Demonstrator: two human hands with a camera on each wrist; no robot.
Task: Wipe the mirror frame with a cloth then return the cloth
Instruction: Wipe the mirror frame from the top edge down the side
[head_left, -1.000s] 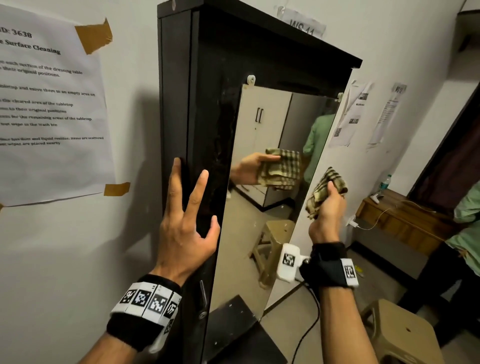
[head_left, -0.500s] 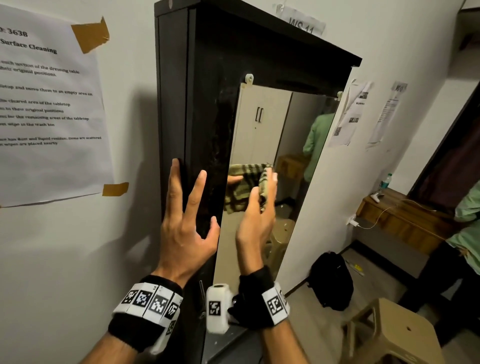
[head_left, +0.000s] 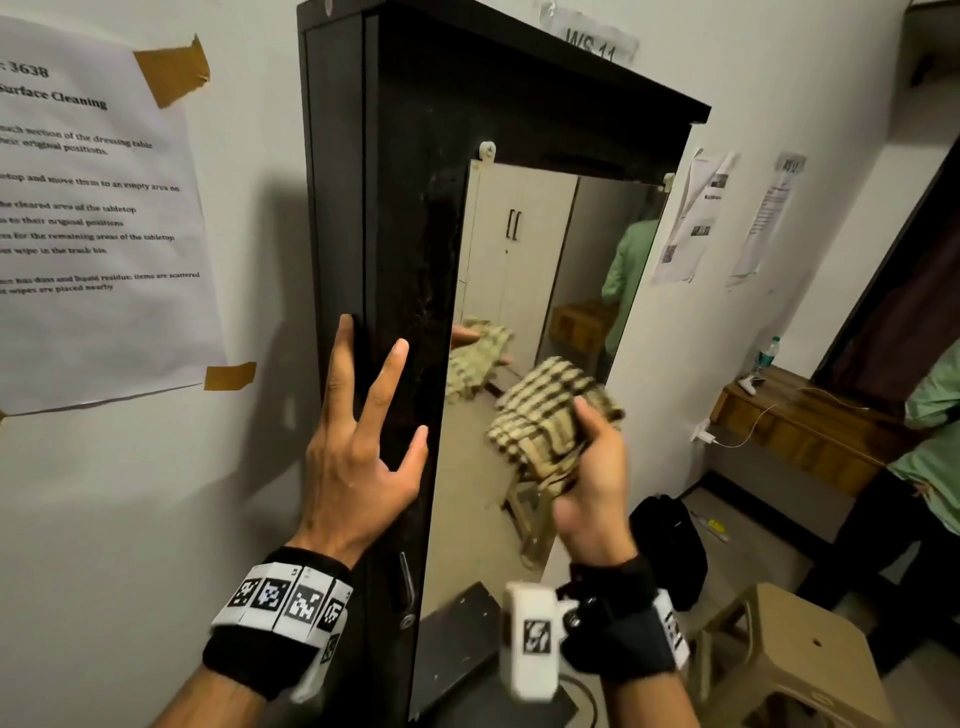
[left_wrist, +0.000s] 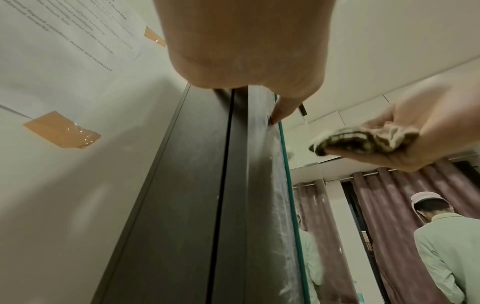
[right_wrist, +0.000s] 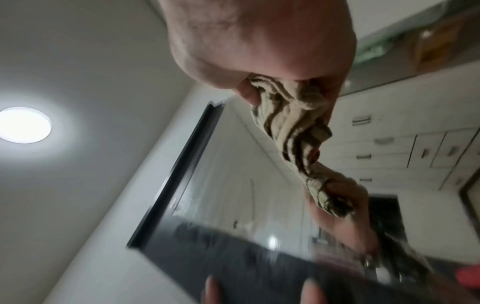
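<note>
Head view: left hand (head_left: 358, 462) spread flat, fingers straight, pressed against the tall black wooden mirror frame (head_left: 400, 218) at its left edge beside the white wall (head_left: 119, 493). Right hand (head_left: 592, 483) raised in front of the mirror glass (head_left: 524, 270), grip clamped on a bunched beige-and-black checked cloth (head_left: 550, 421), held clear of the frame and apart from the glass. Reflected in the glass: the same cloth and fingers. Taped to the wall at left, a printed white paper sheet (head_left: 93, 218). Lower right, a beige plastic stool (head_left: 789, 654) and a black bag (head_left: 670, 545) on the floor; a person in a green shirt (head_left: 935, 447) at the right edge.

Left wrist view: left hand (left_wrist: 246, 45) against the dark frame (left_wrist: 187, 205), thumb tip touching the frame's inner edge by the glass; checked cloth (left_wrist: 363, 142) gripped off to the right, away from the frame.

Right wrist view: blurred; cloth (right_wrist: 293, 123) crumpled inside the right hand (right_wrist: 259, 41), fingers curled round it, folds hanging out below.
</note>
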